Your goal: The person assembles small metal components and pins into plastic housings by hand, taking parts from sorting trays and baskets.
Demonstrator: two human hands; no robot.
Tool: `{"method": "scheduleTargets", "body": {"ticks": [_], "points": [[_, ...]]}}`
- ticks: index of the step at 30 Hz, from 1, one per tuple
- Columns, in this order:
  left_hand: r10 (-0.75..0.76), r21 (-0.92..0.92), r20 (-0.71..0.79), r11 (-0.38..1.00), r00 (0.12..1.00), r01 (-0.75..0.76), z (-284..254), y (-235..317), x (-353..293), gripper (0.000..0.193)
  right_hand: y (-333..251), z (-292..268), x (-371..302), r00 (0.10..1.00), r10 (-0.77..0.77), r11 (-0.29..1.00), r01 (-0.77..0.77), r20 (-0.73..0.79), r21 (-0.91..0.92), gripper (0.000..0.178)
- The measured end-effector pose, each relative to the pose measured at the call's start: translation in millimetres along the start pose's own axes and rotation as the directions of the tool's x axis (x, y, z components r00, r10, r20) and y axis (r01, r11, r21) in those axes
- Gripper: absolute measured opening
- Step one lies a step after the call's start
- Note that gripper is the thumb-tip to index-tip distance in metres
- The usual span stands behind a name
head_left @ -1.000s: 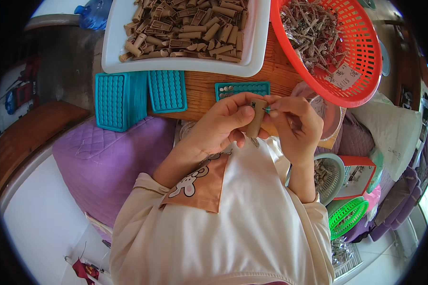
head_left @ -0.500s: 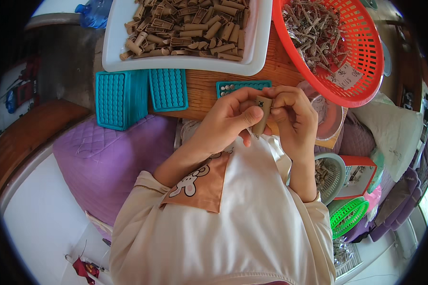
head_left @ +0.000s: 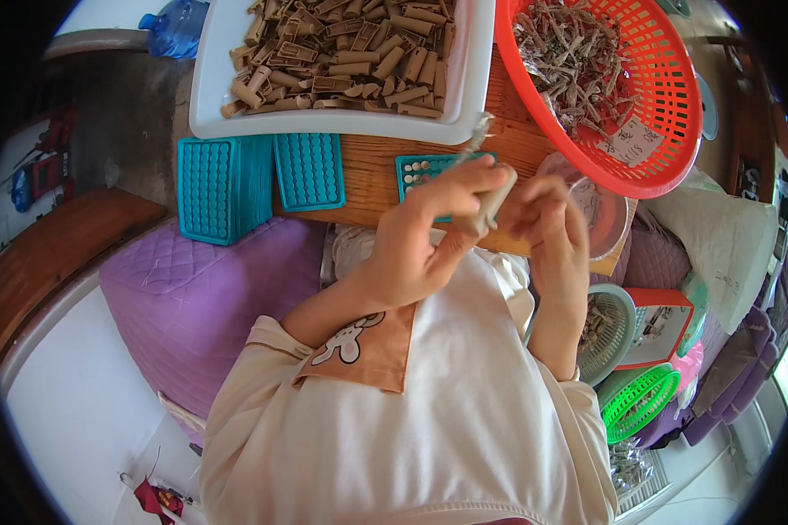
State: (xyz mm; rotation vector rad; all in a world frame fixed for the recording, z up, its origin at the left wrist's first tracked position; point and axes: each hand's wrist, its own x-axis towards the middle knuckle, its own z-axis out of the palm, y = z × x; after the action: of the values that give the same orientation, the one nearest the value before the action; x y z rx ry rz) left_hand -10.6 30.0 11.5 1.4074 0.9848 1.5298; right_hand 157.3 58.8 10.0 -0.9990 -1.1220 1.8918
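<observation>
My left hand (head_left: 420, 236) is closed, pinching a tan curved plastic shell (head_left: 496, 199) between thumb and fingers above the table's near edge. A thin silvery strip (head_left: 477, 138) sticks up past its fingers; where its lower end sits is hidden. Just to the right, my right hand (head_left: 549, 229) is raised with bent fingers, apart from the shell. Motion smears those fingers, so I cannot tell whether anything is in them. Behind the left hand lies a small teal tray (head_left: 411, 164), with round whitish pieces in some of its pockets.
A white tub (head_left: 341, 124) of tan shells stands at the back. Right of it, a red basket (head_left: 674, 87) holds thin wiry parts. Teal trays (head_left: 208, 188) are stacked at left beside a single teal tray (head_left: 311, 171). A pinkish bowl (head_left: 611, 229) sits at the table's right edge.
My right hand has come away from the shell and blurred. The left hand has turned the shell, whose marked face no longer shows. The silvery strip now sticks up above the left fingers.
</observation>
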Motion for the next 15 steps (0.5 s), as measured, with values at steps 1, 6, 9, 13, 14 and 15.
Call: {"method": "scheduleTargets", "body": {"ticks": [1, 6, 9, 13, 14, 15], "points": [[0.001, -0.004, 0.007, 1.0, 1.0, -0.001, 2, -2, -1, 0.027, -4, 10, -3, 1.0, -0.003, 1.0, 0.003, -0.008, 0.0, 0.048], [0.394, 0.278, 0.086, 0.873, 0.915, -0.402, 8, -14, -20, 0.033, -10, 31, -8, 0.982, 0.073, 0.876, -0.147, 0.174, 0.459, 0.05], [0.376, 0.225, 0.034, 0.9, 0.926, -0.373, 7, -13, -21, 0.048, -19, 38, -9, 0.993, 0.051, 0.901, -0.092, 0.108, 0.424, 0.05], [-0.178, -0.175, 0.026, 0.968, 0.984, 0.179, 1, -4, -18, 0.07, -17, 39, -9, 0.986, -0.144, 0.983, 0.133, 0.083, 0.126, 0.039], [-0.211, -0.297, 0.071, 0.928, 0.975, 0.222, 6, -2, -14, 0.071, -18, 41, -8, 0.973, -0.21, 0.977, 0.212, 0.091, -0.01, 0.034], [-0.237, -0.412, 0.119, 0.872, 0.964, 0.265, 9, 1, -9, 0.072, -20, 43, -6, 0.973, -0.209, 0.977, 0.211, 0.097, -0.009, 0.034]]}}
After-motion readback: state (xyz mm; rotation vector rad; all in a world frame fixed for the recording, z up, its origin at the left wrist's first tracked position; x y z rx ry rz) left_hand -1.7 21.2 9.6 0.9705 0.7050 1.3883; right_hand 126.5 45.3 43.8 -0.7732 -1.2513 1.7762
